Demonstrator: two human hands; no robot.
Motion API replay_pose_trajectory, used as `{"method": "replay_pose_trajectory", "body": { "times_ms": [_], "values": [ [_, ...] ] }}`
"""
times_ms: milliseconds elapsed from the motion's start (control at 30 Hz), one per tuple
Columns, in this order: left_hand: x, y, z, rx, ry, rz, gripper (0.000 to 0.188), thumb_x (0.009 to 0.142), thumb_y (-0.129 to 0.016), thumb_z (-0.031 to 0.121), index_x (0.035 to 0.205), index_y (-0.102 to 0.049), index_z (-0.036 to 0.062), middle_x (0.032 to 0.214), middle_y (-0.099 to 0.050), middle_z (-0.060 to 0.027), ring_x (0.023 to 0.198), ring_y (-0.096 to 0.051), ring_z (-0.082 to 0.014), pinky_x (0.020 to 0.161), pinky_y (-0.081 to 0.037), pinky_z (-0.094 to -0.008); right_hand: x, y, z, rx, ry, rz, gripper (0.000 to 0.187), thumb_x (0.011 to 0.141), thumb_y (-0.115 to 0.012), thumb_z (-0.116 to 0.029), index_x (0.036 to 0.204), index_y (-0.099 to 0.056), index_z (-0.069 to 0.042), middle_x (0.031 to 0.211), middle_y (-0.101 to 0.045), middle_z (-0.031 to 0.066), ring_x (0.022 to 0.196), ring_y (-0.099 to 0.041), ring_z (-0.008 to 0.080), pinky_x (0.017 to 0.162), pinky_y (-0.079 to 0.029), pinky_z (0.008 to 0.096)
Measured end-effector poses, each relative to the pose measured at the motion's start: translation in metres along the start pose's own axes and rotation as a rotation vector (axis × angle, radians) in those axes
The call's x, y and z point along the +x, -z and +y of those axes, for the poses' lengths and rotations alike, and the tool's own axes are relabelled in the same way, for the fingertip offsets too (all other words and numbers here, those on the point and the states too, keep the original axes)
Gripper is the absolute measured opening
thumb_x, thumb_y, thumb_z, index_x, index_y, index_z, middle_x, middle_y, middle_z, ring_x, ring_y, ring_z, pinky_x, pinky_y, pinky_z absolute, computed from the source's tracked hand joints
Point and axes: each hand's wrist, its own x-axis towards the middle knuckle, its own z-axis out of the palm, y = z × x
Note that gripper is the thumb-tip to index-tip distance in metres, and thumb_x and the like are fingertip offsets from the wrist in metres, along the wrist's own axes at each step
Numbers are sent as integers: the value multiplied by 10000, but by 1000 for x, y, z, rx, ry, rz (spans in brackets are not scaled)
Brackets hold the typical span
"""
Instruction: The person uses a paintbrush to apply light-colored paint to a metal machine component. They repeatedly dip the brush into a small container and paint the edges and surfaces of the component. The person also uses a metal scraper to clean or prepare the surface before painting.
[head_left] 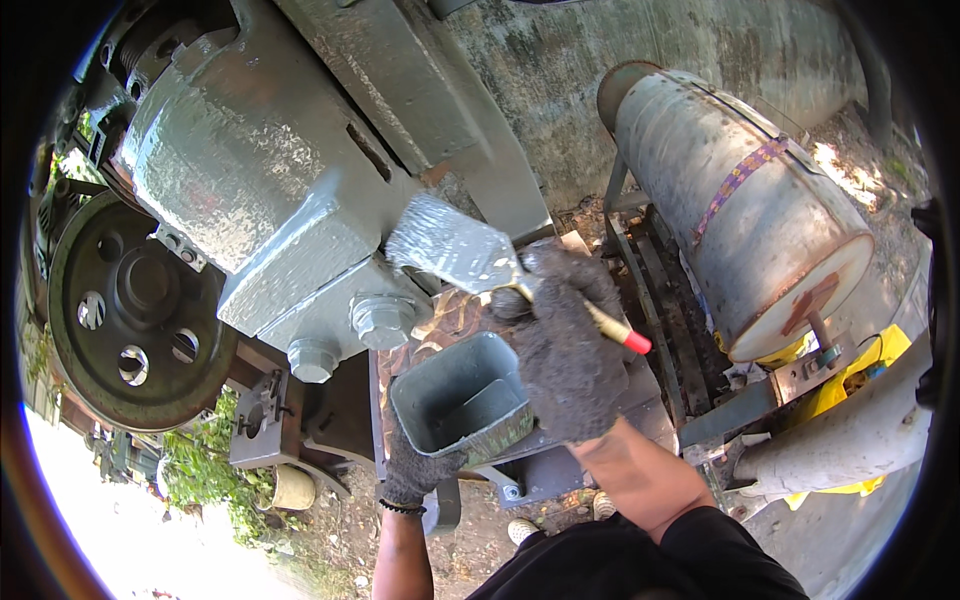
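Observation:
Wearing a dark grey knitted glove, my right hand [570,350] is closed round the handle of a wide paintbrush [455,245]. The brush's pale wooden handle ends in a red tip, and its bristles are coated in wet grey paint. They lie over or against the edge of a large grey-painted machine casting [310,250]; whether they touch cannot be told. Below the brush, my gloved left hand [420,470] grips a rectangular open can [463,395] with grey paint inside. Two big hex bolts [382,318] stick out of the casting's lower face, close to the can.
A dark flywheel [140,310] with round holes stands at left. On the right, a rusty whitish metal drum [735,200] with a patterned strap rests on a metal frame. Behind is a stained concrete wall [650,40]. A pale bucket [293,488] sits on the ground near green plants.

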Motion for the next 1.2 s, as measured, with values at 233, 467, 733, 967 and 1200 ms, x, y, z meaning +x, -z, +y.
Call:
{"method": "replay_pose_trajectory", "body": {
  "times_ms": [233,467,733,967,1200],
  "values": [
    [7,2,4,164,-47,-71,1006,725,-913,424,1525,-446,32,1527,-496,-156,1432,-460,-316,1231,-308,-449,-29,13,24,273,-317,-99,302,1044,-616,-86,1332,-578,-4,1250,-651,127,1080,-675,173,965,-563,303],
    [-1,-1,-2,14,5,-13,1047,717,-930,400,1548,-411,28,1534,-489,-154,1441,-450,-305,1234,-305,-442,-5,-21,5,-130,-71,154,128,1016,-646,-70,1129,-653,-11,1022,-670,106,817,-687,168,734,-602,320],
    [-2,4,-7,22,25,-38,1136,693,-963,377,1581,-346,30,1559,-458,-151,1444,-446,-290,1224,-334,-437,3,-37,-7,-135,67,72,152,1007,-642,-57,1151,-650,-7,1067,-676,98,874,-673,160,764,-584,311],
    [-2,3,-3,32,0,-27,1152,690,-969,400,1584,-343,29,1561,-452,-144,1438,-447,-285,1217,-347,-442,-7,0,3,-216,-66,21,241,1049,-591,-82,1267,-605,19,1222,-650,126,1099,-636,195,973,-524,317],
    [-7,1,-13,-103,41,-25,1151,701,-967,384,1587,-322,34,1553,-455,-142,1426,-456,-280,1213,-350,-442,-33,37,-23,-423,-399,-81,305,1075,-563,-93,1349,-582,40,1328,-644,147,1267,-619,225,1135,-484,321]
  ]
}}
